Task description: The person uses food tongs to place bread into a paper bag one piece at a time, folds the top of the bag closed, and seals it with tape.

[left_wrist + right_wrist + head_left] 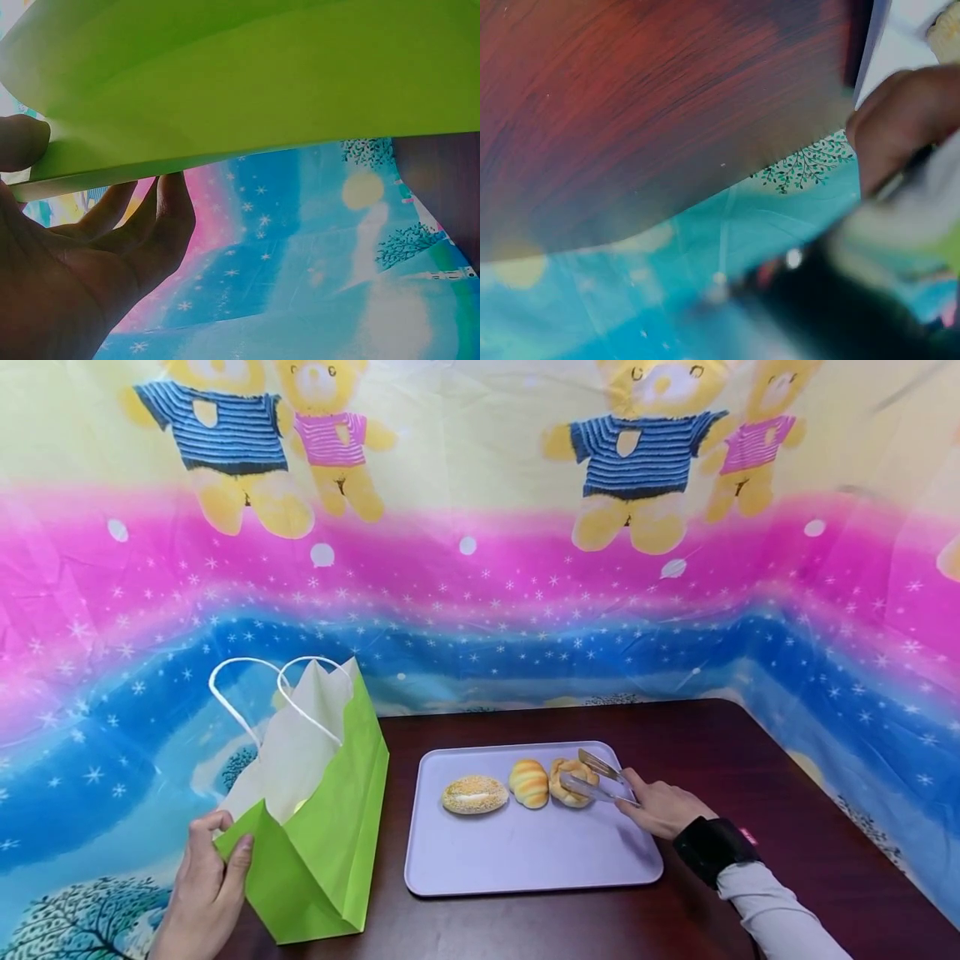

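Note:
My left hand (206, 881) grips the top edge of a green paper bag (330, 827) with white handles, thumb on one side and fingers on the other, as the left wrist view also shows. In my right hand (663, 808) is a pair of metal tongs (592, 789), spread around a round bun (572, 781) at the right of a pale tray (517, 868). Left of that bun lies a striped bread roll (529, 783), and farther left an oval crumb-topped bread (474, 795). In the right wrist view the right hand (911, 124) shows only partly.
A dark wooden table (675, 735) carries the bag on the left and the tray in the middle. Behind and beside it hangs a printed cloth (480, 577) with bears and snowflakes. A black band (716, 852) circles my right wrist.

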`<state>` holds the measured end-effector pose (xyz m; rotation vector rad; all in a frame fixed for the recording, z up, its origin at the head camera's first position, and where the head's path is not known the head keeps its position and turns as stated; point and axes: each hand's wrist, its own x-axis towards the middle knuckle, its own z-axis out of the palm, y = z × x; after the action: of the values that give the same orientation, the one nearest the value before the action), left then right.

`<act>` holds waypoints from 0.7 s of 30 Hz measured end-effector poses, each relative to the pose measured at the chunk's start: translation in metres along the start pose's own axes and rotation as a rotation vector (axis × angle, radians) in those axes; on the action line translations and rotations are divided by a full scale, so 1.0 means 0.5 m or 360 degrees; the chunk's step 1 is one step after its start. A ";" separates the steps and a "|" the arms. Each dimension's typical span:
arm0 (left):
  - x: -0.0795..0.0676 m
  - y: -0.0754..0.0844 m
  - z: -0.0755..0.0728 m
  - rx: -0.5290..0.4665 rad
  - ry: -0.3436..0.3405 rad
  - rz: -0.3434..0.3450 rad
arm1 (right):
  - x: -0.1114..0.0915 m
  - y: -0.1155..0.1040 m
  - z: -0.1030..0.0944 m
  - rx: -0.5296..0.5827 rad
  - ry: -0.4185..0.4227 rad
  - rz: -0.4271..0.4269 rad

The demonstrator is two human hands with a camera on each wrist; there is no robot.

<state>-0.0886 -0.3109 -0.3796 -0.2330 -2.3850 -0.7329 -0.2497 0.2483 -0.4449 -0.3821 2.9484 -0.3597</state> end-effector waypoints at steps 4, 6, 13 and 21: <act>0.000 0.001 -0.001 0.0006 -0.0009 -0.0005 | -0.006 0.005 -0.009 0.0031 0.0070 -0.0032; 0.000 0.002 -0.001 0.0005 -0.0009 -0.0005 | -0.008 0.009 -0.012 0.0041 0.0086 -0.0030; 0.004 0.002 0.001 0.0001 -0.0014 0.0009 | -0.010 0.026 -0.013 0.0120 0.0044 0.0001; 0.003 0.002 0.001 -0.0028 -0.0002 0.0018 | 0.001 0.034 -0.003 0.0285 -0.0047 -0.0064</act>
<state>-0.0897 -0.3097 -0.3784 -0.2538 -2.3771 -0.7492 -0.2543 0.2646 -0.4480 -0.4199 2.8531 -0.6121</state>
